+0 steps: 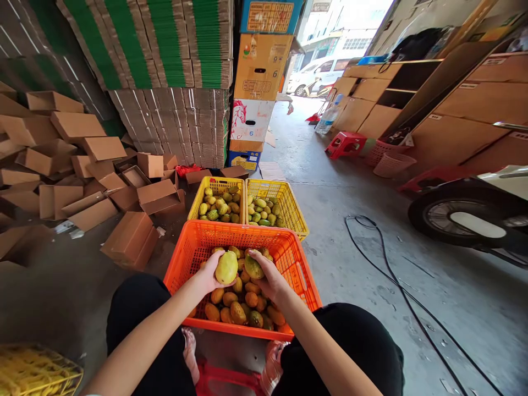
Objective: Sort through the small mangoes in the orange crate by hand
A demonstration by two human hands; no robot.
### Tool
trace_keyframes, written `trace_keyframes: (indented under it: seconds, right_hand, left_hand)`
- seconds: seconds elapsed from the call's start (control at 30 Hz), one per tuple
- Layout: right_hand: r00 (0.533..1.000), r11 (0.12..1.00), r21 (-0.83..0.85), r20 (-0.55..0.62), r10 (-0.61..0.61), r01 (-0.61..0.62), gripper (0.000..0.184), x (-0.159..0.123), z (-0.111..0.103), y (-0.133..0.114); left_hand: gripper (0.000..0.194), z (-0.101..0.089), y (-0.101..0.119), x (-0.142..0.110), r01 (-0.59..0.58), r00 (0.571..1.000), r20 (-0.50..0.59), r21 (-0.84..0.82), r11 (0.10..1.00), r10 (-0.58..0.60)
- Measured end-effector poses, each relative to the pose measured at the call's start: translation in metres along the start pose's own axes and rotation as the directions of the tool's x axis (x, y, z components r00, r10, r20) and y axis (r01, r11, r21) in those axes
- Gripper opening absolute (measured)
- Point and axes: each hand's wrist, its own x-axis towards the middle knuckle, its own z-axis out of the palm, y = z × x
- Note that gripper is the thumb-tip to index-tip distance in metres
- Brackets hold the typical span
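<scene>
Over the orange crate (305, 275), my left hand (209, 270) is closed around a yellow papaya (226, 268), its fingers partly hidden behind the fruit. Beside it, my right hand (271, 275) grips a greener papaya (253, 266), thumb on top. The two fruits are held a little apart, above the pile. Several orange and mottled green papayas (238, 312) fill the lower part of the crate, which stands between my knees.
Behind the orange crate are two yellow crates (297, 212) with greener fruit. Loose cardboard boxes (131, 236) litter the floor at left. A black cable (385, 258) and a motorbike wheel (449, 217) are at right. Another yellow crate (45, 371) sits at lower left.
</scene>
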Motion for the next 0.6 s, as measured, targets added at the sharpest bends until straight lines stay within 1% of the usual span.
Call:
trace_keyframes:
  seconds: [0.1,0.23,0.3,0.37,0.43,0.5,0.6]
  right_hand:
    - [0.999,0.999,0.04,-0.026,0.028,-0.027,0.019,0.004,0.001,0.002]
    - [0.993,0.992,0.082,-0.051,0.103,-0.098,0.018,0.005,-0.002,0.001]
    - [0.991,0.986,0.115,-0.046,0.124,-0.118,0.017,0.005,-0.003,0.0]
    - [0.989,0.982,0.132,-0.042,0.139,-0.132,0.016,0.006,-0.003,0.0]
    - [0.99,0.983,0.131,-0.046,0.137,-0.13,0.016,0.006,-0.002,0.0]
    - [0.993,0.986,0.131,-0.056,0.107,-0.099,0.018,0.008,-0.003,0.003]
    - [0.998,0.996,0.091,-0.048,0.03,-0.026,0.022,0.013,-0.007,0.008]
  left_hand:
    - [0.024,0.0,0.0,-0.001,-0.054,0.998,0.017,-0.011,0.998,0.054]
    - [0.022,0.001,0.003,-0.003,-0.136,0.99,0.041,-0.027,0.99,0.137]
    - [0.023,0.002,0.004,-0.005,-0.133,0.988,0.071,-0.037,0.99,0.136]
    - [0.022,0.002,0.004,-0.006,-0.123,0.99,0.061,-0.053,0.991,0.126]
    - [0.017,0.003,0.004,-0.006,-0.137,0.99,0.016,-0.071,0.988,0.139]
    - [0.014,0.003,0.003,-0.005,-0.164,0.986,-0.017,-0.08,0.983,0.163]
    - [0.016,0.003,0.002,-0.005,-0.165,0.986,0.001,-0.083,0.983,0.166]
